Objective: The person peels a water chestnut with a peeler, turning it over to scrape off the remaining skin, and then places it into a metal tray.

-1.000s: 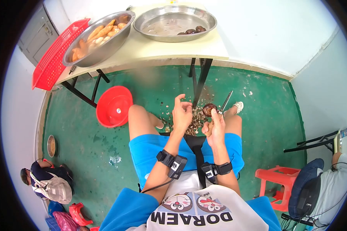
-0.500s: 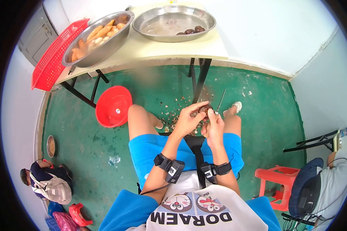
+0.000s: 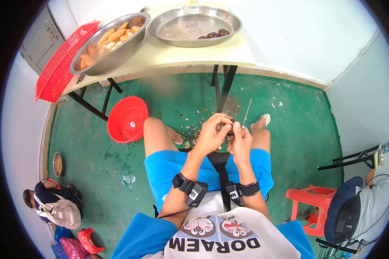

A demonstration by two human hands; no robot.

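Note:
Between my knees, my left hand (image 3: 212, 133) is closed around a small dark brown, round piece (image 3: 231, 125), mostly covered by the fingers. Close against it, my right hand (image 3: 241, 141) is closed on a thin metal tool (image 3: 247, 112) whose narrow blade points away from me; its thumb touches the dark piece. Similar dark pieces (image 3: 213, 35) lie at the right side of a round metal tray (image 3: 194, 43) on the table. Scattered peelings (image 3: 196, 129) cover the green floor under my hands.
The cream table (image 3: 194, 56) also holds a metal bowl (image 3: 112, 64) of orange and pale roots and a red basket (image 3: 60, 64). A red basin (image 3: 122, 125) stands by my left knee. People sit at far left (image 3: 52, 200) and right (image 3: 376, 211), near a red stool (image 3: 309, 198).
My left fingers have curled further over the dark piece, which shows less. The tool has shifted and tilted slightly between my hands.

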